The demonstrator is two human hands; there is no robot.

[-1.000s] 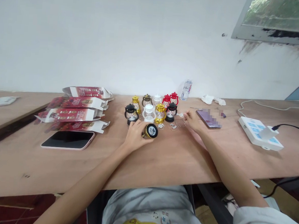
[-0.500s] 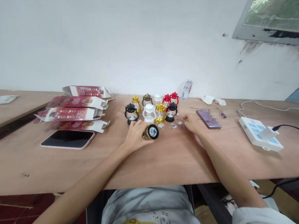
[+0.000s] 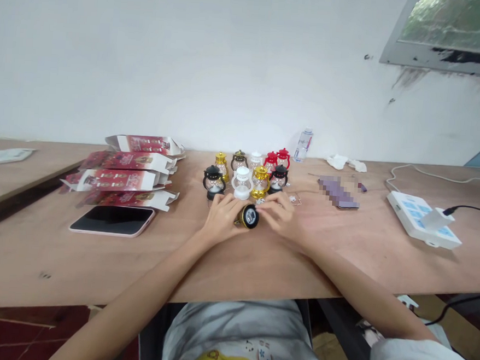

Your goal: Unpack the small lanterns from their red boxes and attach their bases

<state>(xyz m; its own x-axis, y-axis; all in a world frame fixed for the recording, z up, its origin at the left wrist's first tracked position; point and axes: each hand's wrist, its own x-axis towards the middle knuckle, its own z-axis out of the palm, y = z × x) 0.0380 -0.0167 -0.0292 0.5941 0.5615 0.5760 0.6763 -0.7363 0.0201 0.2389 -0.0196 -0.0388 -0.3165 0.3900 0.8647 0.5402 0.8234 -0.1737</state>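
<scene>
Gold-and-black lantern lies tipped on the table just near of the standing lanterns, left hand clasping it, right hand curled at its base, grip unclear; a firm left hold should steady the fingerwork.

On the worktop a cluster of lanterns stands mid-way along, toward the wall. Just before it a lone lantern lies on its side, between the left grip and the right grip. Left of the cluster lie stacked boxes, with a phone before them. A bottle stands behind the cluster to the right. Further right lie a flat device and then a power strip.
</scene>
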